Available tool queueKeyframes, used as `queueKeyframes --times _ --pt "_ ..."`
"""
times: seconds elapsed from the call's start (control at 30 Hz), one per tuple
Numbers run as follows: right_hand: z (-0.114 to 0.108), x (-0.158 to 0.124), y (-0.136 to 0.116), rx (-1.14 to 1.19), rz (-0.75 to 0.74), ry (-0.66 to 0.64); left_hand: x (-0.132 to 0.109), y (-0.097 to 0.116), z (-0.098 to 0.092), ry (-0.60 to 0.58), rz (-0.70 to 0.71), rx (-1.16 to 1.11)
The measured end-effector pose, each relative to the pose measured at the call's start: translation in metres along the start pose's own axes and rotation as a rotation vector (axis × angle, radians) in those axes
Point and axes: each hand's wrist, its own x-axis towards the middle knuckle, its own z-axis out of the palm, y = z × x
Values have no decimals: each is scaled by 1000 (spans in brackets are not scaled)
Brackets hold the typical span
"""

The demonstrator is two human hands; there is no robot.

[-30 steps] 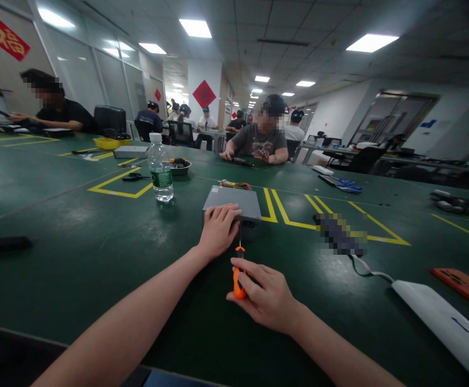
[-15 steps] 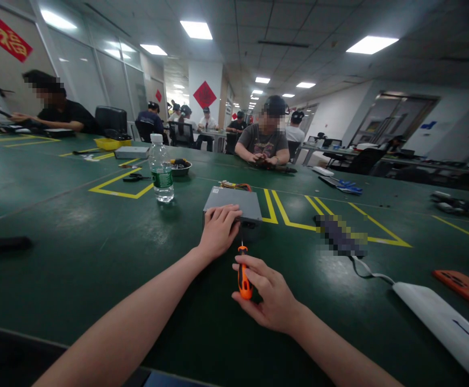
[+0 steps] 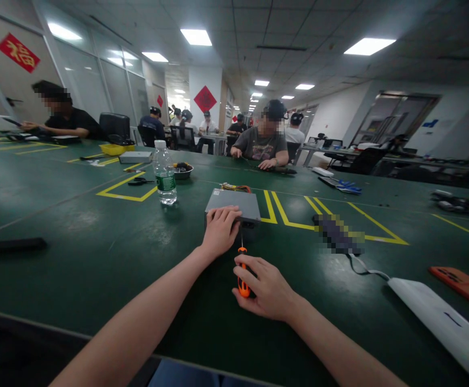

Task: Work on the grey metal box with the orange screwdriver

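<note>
A grey metal box (image 3: 234, 202) with colored wires (image 3: 235, 188) at its far edge rests on the green table (image 3: 146, 242). My left hand (image 3: 220, 228) grips the box's near left part, fingers over its top. Closer to me, my right hand (image 3: 261, 285) is closed around the orange and black handle of a screwdriver (image 3: 243, 279). The screwdriver's thin shaft points away toward the box's near face, below a dark socket. Whether its tip touches the box I cannot tell.
A water bottle (image 3: 164, 174) stands left of the box, near a metal bowl (image 3: 183, 171). On the right lie a white power bank (image 3: 436, 317), an orange phone (image 3: 462, 287) and blue-handled tools (image 3: 347, 187). A person (image 3: 264, 142) sits across the table.
The view has shifted slightly. My right hand's fingers have moved a little around the screwdriver handle. The person opposite has moved their hands apart. My left hand remains on the box.
</note>
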Motion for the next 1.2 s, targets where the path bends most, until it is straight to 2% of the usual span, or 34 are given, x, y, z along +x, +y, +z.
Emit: queueKeyframes --times 0.13,0.33,0.8,1.2 --pt "-4 -6 0 -61 -15 104 0 1 -1 -14 -6 15" --pt "-16 -18 4 -127 22 174 3 2 -3 -42 -18 38" --pt "-15 -16 11 -134 52 153 2 1 0 -29 -13 27" --pt "-24 -17 16 -75 118 221 2 -1 -2 -43 -2 -5"
